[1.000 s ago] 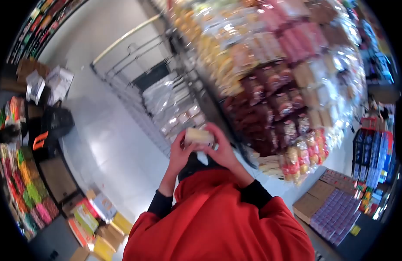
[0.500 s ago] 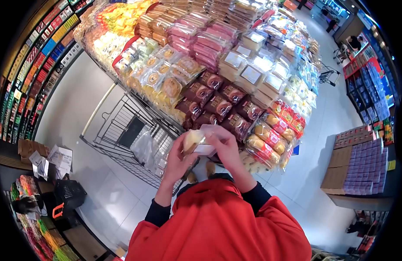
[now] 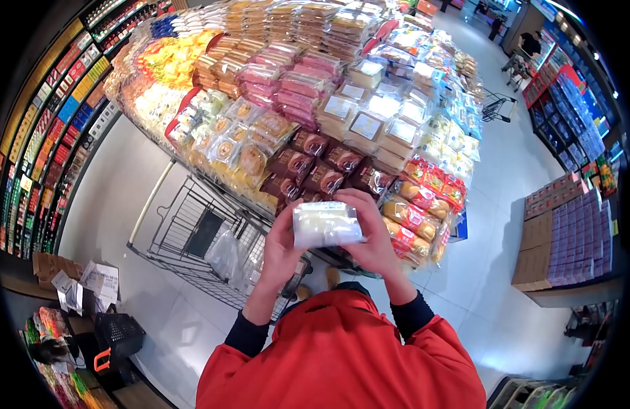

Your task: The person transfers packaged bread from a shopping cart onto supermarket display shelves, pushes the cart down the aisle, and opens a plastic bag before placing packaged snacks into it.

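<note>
A pale packaged food item in clear plastic wrap [image 3: 326, 223] is held up in front of my chest, its label strip along the upper edge. My left hand [image 3: 282, 244] grips its left side and my right hand [image 3: 371, 235] its right side, fingers closed around the ends. Just beyond lie brown bags of packaged bread [image 3: 321, 178]. To the right of my right hand are packs of long bread rolls [image 3: 410, 215] with red labels. What exactly is inside the held wrap I cannot make out.
A wire shopping cart [image 3: 185, 218] with a clear plastic bag [image 3: 226, 253] stands at left against the heaped display. Stacked purple-and-brown cartons [image 3: 567, 238] are at right. A black basket [image 3: 118, 332] sits lower left. A person [image 3: 530, 44] stands by a cart far off.
The wrapped item has turned from a tilted angle to lie broad side toward me. My hands have moved apart to its two ends, and the view has shifted slightly.
</note>
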`<state>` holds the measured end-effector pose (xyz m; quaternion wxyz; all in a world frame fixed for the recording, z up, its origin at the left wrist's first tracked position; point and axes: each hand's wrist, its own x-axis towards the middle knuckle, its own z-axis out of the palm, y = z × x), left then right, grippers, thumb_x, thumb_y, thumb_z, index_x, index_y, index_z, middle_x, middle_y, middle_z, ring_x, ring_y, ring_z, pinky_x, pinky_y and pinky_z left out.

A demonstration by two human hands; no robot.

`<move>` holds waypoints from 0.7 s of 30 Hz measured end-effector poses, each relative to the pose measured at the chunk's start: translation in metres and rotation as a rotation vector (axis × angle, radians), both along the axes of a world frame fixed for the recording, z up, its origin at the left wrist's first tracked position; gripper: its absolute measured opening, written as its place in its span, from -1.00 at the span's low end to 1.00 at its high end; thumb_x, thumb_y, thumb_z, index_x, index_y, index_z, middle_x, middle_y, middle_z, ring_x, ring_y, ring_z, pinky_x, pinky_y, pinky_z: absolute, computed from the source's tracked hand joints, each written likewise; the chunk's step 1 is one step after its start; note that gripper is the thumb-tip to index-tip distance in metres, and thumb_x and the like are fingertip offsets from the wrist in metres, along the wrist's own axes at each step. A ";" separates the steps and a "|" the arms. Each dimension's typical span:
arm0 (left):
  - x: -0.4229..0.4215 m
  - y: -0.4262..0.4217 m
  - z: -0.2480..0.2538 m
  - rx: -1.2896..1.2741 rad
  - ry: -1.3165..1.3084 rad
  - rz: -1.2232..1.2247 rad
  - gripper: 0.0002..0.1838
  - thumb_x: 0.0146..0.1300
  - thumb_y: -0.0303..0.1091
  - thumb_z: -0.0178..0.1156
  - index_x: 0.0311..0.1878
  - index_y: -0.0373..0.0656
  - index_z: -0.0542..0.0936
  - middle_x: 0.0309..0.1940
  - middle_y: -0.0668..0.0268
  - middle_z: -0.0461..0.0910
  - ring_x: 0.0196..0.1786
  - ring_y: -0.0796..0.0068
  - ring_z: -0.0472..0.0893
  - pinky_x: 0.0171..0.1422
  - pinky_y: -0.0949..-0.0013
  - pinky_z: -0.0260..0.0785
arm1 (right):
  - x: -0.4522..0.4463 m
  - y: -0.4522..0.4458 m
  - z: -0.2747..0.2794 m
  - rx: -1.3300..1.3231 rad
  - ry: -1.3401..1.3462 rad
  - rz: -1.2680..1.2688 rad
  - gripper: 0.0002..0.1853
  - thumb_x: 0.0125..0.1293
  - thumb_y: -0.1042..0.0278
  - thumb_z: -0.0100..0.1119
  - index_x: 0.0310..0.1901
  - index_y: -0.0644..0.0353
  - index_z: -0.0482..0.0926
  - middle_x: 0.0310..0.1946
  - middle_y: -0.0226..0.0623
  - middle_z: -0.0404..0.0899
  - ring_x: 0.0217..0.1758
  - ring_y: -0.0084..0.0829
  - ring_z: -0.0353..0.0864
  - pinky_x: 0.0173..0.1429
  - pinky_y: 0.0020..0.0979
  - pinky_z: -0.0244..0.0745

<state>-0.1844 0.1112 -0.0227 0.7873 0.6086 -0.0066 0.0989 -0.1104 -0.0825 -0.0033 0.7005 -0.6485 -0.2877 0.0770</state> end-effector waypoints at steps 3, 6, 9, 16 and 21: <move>0.004 -0.003 0.003 -0.061 -0.026 -0.044 -0.24 0.23 -0.72 0.26 0.50 -0.26 0.25 0.35 0.17 0.46 0.39 0.35 0.46 0.46 0.25 0.35 | 0.012 -0.015 0.031 -0.181 -0.329 -0.080 -0.33 0.08 0.54 0.47 0.28 0.14 0.50 0.27 -0.17 0.44 0.31 -0.16 0.50 0.39 -0.29 0.40; 0.011 -0.013 0.024 -0.042 -0.064 -0.049 -0.19 0.25 -0.70 0.26 0.54 -0.23 0.17 0.36 0.15 0.43 0.35 0.33 0.50 0.42 0.27 0.37 | 0.026 -0.026 0.049 -0.271 -0.379 -0.039 -0.35 0.09 0.50 0.48 0.27 0.14 0.51 0.16 -0.18 0.55 0.25 -0.19 0.55 0.28 -0.31 0.47; 0.021 -0.017 0.028 -0.084 -0.101 -0.094 -0.18 0.29 -0.66 0.24 0.57 -0.19 0.10 0.34 0.12 0.43 0.25 0.32 0.58 0.37 0.31 0.39 | 0.063 -0.031 0.026 0.135 0.023 -0.077 -0.33 0.22 0.42 0.48 0.34 0.23 0.40 0.07 -0.23 0.60 0.08 -0.41 0.62 0.13 -0.37 0.54; -0.012 -0.001 -0.023 0.025 0.089 -0.131 -0.33 0.41 -0.65 0.08 0.54 -0.17 0.16 0.22 0.11 0.51 0.11 0.36 0.64 0.19 0.38 0.47 | 0.248 -0.070 0.026 -0.138 0.272 -0.547 -0.31 0.26 -0.13 0.43 0.15 0.31 0.46 -0.24 -0.29 0.65 -0.29 -0.54 0.65 -0.17 -0.46 0.61; -0.060 0.023 -0.093 0.097 0.299 0.016 -0.40 0.43 -0.61 0.08 0.50 -0.19 0.20 0.18 0.13 0.55 0.09 0.37 0.64 0.17 0.37 0.48 | 0.379 -0.089 -0.008 -0.516 0.162 -0.646 -0.29 0.21 -0.24 0.42 0.07 0.31 0.56 -0.23 -0.24 0.69 -0.29 -0.46 0.70 -0.14 -0.41 0.65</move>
